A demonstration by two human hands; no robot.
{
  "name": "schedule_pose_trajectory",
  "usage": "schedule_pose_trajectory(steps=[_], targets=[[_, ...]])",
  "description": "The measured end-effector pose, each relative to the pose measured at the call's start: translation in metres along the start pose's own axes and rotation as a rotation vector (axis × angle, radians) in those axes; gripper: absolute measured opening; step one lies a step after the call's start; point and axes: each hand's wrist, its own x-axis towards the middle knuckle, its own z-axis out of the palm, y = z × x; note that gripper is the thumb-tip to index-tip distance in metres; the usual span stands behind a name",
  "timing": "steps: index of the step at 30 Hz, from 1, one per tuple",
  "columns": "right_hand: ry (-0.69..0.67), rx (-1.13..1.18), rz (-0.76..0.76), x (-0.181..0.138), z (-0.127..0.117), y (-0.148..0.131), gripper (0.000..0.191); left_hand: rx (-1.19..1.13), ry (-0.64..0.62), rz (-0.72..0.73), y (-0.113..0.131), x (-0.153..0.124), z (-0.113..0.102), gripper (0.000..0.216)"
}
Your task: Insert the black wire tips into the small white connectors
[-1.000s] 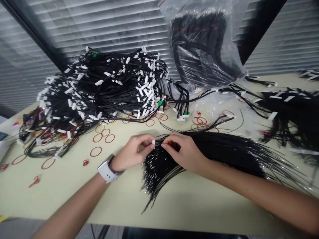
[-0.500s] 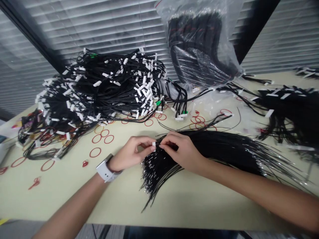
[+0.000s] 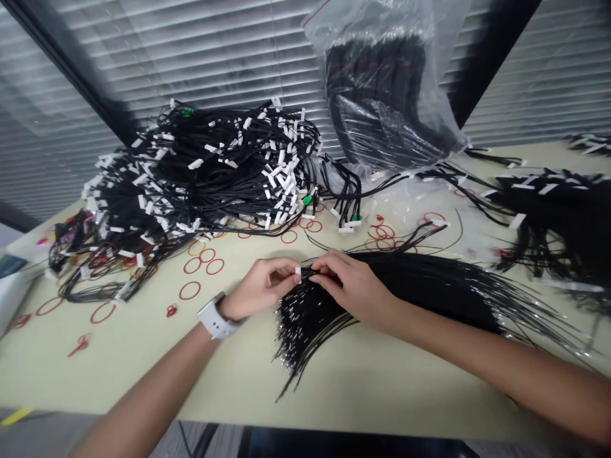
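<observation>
My left hand [image 3: 262,283], with a pale watch on its wrist, pinches a small white connector [image 3: 298,271] between thumb and forefinger. Just to its right, my right hand [image 3: 351,283] has its thumb and forefinger around a thin black wire at the connector's side; the fingertips partly hide the wire. Both hands are over the left end of a thick bundle of loose black wires [image 3: 429,286] lying on the table. Bright metal tips show at both ends of that bundle. Whether the wire sits inside the connector is too small to tell.
A large heap of black cables with white connectors [image 3: 219,172] lies at the back left. Behind the bundle stands a clear plastic bag [image 3: 382,95] of black wires. More cables [image 3: 563,216] lie at right. Red rubber bands [image 3: 189,291] are scattered over the table [image 3: 153,375].
The view has shifted slightly, so the heap and rubber bands appear farther right. My right thumb and forefinger have parted a little beside the connector; my left hand still pinches it.
</observation>
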Motion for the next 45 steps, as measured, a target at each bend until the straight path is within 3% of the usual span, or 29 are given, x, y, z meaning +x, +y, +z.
schedule_pose_trajectory(steps=[4, 8, 13, 15, 17, 19, 21, 23, 26, 29, 33, 45], targets=[[-0.043, 0.026, 0.09, 0.004, -0.013, 0.007, 0.01, -0.095, 0.094, -0.052, -0.005, 0.002, -0.003, 0.014], [-0.032, 0.148, 0.292, 0.01, -0.028, 0.015, 0.005, -0.116, 0.132, -0.082, -0.008, 0.003, -0.003, 0.012], [-0.265, 0.42, 0.484, 0.019, -0.05, 0.03, 0.019, -0.099, 0.136, -0.087, -0.009, 0.004, -0.003, 0.011], [-0.285, 0.453, 0.499, 0.022, -0.058, 0.036, 0.022, -0.094, 0.142, -0.087, -0.01, 0.004, -0.003, 0.01], [-0.155, 0.432, 0.487, 0.023, -0.065, 0.038, 0.021, -0.087, 0.138, -0.082, -0.011, 0.004, -0.003, 0.01], [0.095, 0.335, 0.433, 0.024, -0.068, 0.035, 0.018, -0.074, 0.137, -0.082, -0.01, 0.004, -0.002, 0.011], [0.346, 0.145, 0.285, 0.022, -0.066, 0.026, 0.013, -0.062, 0.139, -0.085, -0.009, 0.003, -0.001, 0.012], [0.456, -0.049, 0.053, 0.017, -0.056, 0.013, 0.014, -0.059, 0.129, -0.081, -0.006, 0.001, 0.001, 0.014], [0.296, -0.143, -0.209, 0.006, -0.029, -0.003, 0.025, -0.089, 0.081, -0.062, 0.001, -0.001, 0.005, 0.015], [0.098, -0.133, -0.219, -0.004, -0.003, -0.008, 0.029, -0.145, 0.05, -0.071, 0.007, -0.002, 0.009, 0.015], [0.147, -0.077, -0.108, -0.009, 0.01, -0.004, 0.022, -0.213, 0.034, -0.1, 0.01, -0.001, 0.01, 0.01], [0.167, 0.008, -0.001, -0.012, 0.008, -0.002, 0.016, -0.34, 0.006, -0.17, 0.007, 0.001, 0.006, 0.01]])
